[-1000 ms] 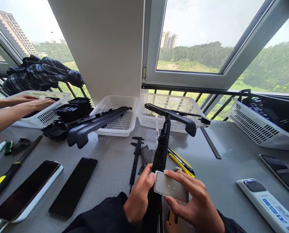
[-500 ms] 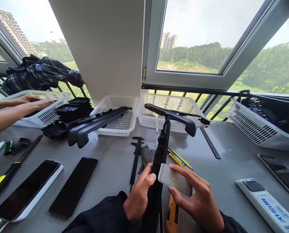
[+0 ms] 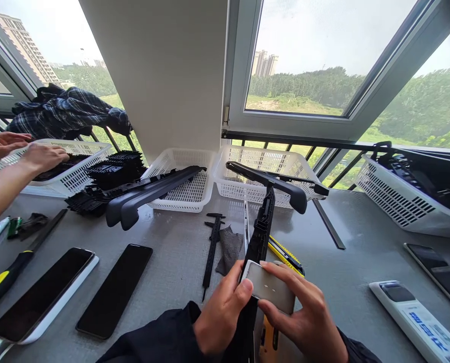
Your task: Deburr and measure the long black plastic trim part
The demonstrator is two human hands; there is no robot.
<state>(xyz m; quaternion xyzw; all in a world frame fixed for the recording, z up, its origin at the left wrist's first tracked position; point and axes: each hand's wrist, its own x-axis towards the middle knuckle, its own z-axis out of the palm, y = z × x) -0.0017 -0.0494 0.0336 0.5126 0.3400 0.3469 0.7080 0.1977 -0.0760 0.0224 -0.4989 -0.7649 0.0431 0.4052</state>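
Note:
My left hand [image 3: 223, 312] is wrapped round a long black plastic trim piece [image 3: 262, 233], which slopes up and away from me with its clips and ribs showing. In my right hand [image 3: 304, 315], thumb and fingers pinch a flat grey block [image 3: 272, 288] with rounded corners, a pale rim and small light specks. Its left end lies against the trim piece, close to my left thumb. Beneath my hands, a yellow-orange tool [image 3: 267, 340] is partly hidden. Just beyond them are a yellow utility knife [image 3: 285, 254], a grey cloth [image 3: 230, 248] and a black caliper [image 3: 212, 252].
White baskets [image 3: 175, 205] line the back, with dark handle-shaped parts [image 3: 155, 194] across them. Black parts [image 3: 115, 171] are stacked left of centre. Phones [image 3: 115, 292] and a file [image 3: 39, 239] lie left. Another person's hands [image 3: 39, 156] are over the far-left basket.
The grey block and my right hand have shifted slightly left and down, closer to my left thumb. The trim piece's upper part has swung right. The other person's hands have drawn left and lifted.

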